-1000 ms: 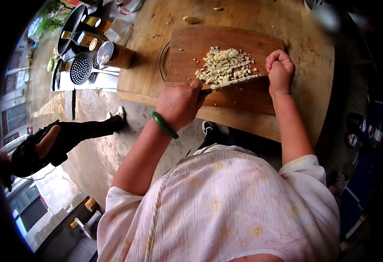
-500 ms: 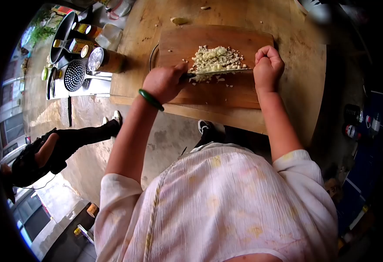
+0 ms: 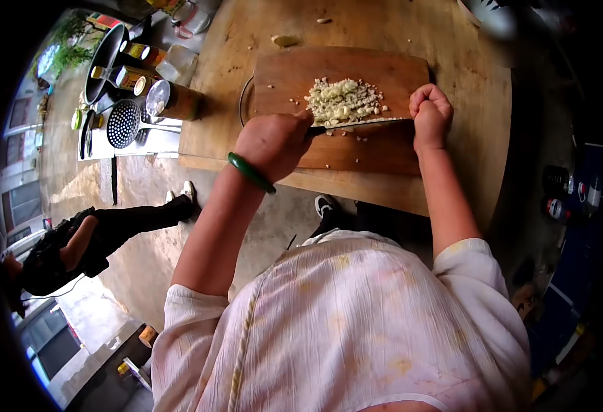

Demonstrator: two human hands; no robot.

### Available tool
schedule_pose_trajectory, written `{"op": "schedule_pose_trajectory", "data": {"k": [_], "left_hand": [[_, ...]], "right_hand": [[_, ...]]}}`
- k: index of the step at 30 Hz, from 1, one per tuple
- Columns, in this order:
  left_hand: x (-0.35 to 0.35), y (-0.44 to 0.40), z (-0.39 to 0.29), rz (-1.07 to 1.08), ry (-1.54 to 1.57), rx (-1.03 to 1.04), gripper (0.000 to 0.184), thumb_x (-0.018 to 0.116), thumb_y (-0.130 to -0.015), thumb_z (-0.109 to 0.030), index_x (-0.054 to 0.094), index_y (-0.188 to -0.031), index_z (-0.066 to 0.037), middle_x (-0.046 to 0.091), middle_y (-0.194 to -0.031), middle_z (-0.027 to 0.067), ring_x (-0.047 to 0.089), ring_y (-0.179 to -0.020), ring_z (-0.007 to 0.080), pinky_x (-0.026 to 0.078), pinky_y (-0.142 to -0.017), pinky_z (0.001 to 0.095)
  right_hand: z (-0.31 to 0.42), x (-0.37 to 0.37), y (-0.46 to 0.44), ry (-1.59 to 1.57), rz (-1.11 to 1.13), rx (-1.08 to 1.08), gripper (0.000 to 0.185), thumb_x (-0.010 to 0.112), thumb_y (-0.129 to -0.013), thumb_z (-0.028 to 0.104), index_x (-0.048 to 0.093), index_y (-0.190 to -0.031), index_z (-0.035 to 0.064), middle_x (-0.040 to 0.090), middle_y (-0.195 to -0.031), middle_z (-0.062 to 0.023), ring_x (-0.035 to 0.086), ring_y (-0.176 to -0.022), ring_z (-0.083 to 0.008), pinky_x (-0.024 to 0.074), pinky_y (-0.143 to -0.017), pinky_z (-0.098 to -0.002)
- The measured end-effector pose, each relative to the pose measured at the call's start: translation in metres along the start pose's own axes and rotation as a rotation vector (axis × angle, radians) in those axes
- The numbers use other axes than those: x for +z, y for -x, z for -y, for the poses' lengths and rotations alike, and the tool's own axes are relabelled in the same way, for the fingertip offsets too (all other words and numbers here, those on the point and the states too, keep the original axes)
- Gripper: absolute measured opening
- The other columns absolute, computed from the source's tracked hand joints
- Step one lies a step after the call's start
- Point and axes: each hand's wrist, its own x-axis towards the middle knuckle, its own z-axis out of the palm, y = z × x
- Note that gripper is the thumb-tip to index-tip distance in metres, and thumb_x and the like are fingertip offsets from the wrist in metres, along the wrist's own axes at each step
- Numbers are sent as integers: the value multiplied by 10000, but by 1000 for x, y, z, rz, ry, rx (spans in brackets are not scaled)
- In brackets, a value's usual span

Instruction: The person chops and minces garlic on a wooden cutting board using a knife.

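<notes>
A wooden cutting board (image 3: 377,154) bears a heap of chopped pale pieces (image 3: 342,99) that look like garlic. My left hand (image 3: 270,144), with a green bangle at the wrist, is closed round the dark handle of a knife (image 3: 366,124). The blade lies across the near side of the heap and reaches right. At the blade's far end my right hand (image 3: 431,117) is closed, its fingers curled at the tip by the board's right edge. Small bits lie scattered on the board around the blade.
The wooden table (image 3: 480,103) holds a larger piece (image 3: 284,41) behind the board. Jars (image 3: 172,100), bottles, a black pan (image 3: 103,65) and a slotted ladle (image 3: 123,123) are at the left. A person in dark clothes (image 3: 61,250) is farther left.
From half a second ago, the knife handle and my left hand have shifted right and slightly nearer my body. My right hand has moved slightly the same way. The camera view has also shifted.
</notes>
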Motion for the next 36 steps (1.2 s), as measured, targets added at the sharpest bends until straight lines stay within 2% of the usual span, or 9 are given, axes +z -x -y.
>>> {"op": "schedule_pose_trajectory", "data": {"k": [6, 12, 15, 21, 23, 26, 28, 32, 36], "left_hand": [[24, 9, 0, 12, 6, -136, 172, 592, -898, -251, 578, -954, -89, 642, -714, 158, 649, -691, 366, 495, -579, 491], [-1, -14, 4, 39, -115, 14, 174, 608, -888, -257, 593, -928, -89, 649, -726, 149, 651, -697, 365, 504, -593, 492], [21, -8, 16, -8, -31, -14, 177, 606, -889, -270, 605, -931, -98, 653, -745, 152, 648, -712, 374, 502, -607, 493], [0, -18, 7, 47, 17, 42, 213, 590, -904, -309, 627, -912, -100, 657, -763, 156, 638, -719, 386, 501, -633, 486], [1, -14, -4, 37, -35, -49, 185, 599, -883, -280, 601, -865, -96, 647, -757, 163, 637, -705, 385, 494, -614, 509], [35, -2, 12, -45, 40, -79, 199, 611, -875, -286, 593, -890, -89, 653, -742, 153, 640, -708, 382, 498, -610, 504], [18, -10, 10, 73, 27, -61, 199, 601, -900, -300, 610, -895, -100, 651, -766, 160, 635, -715, 380, 492, -626, 494], [-14, -18, -13, 49, -85, -13, 185, 594, -899, -273, 601, -872, -90, 639, -732, 154, 636, -704, 373, 493, -617, 496], [34, -2, 6, 35, 25, -139, 141, 605, -888, -246, 615, -878, -105, 661, -766, 156, 651, -723, 362, 505, -626, 482]], "right_hand": [[6, 7, 5, 213, 13, -158, 234, 330, -668, -100, 485, -655, 74, 452, -602, 11, 365, -543, -67, 293, -491, -224], [-1, -8, 8, -39, 2, 28, 243, 327, -700, -118, 489, -682, 62, 468, -659, -8, 371, -579, -73, 284, -508, -221], [-3, -2, 4, 196, 13, -168, 241, 334, -701, -122, 487, -681, 62, 469, -659, -8, 368, -582, -74, 284, -513, -222], [-2, -8, -2, 13, -44, -8, 226, 351, -696, -88, 509, -664, 71, 476, -614, 17, 367, -539, -66, 291, -494, -228], [0, -11, 0, -12, -27, 1, 225, 350, -697, -85, 507, -657, 71, 478, -610, 18, 374, -535, -67, 298, -495, -227], [7, 4, 5, 261, -31, -227, 224, 342, -699, -89, 494, -631, 61, 492, -598, 26, 421, -544, -70, 332, -507, -220], [5, -1, 2, 187, -62, -96, 228, 343, -686, -94, 496, -635, 68, 476, -591, 18, 408, -538, -73, 314, -497, -222], [3, -16, -1, -25, -28, 4, 247, 339, -678, -104, 502, -661, 80, 457, -601, 13, 381, -536, -69, 294, -488, -216], [12, 2, 4, 224, -35, -189, 252, 339, -695, -103, 518, -651, 69, 481, -609, 7, 390, -544, -73, 310, -503, -228]]}}
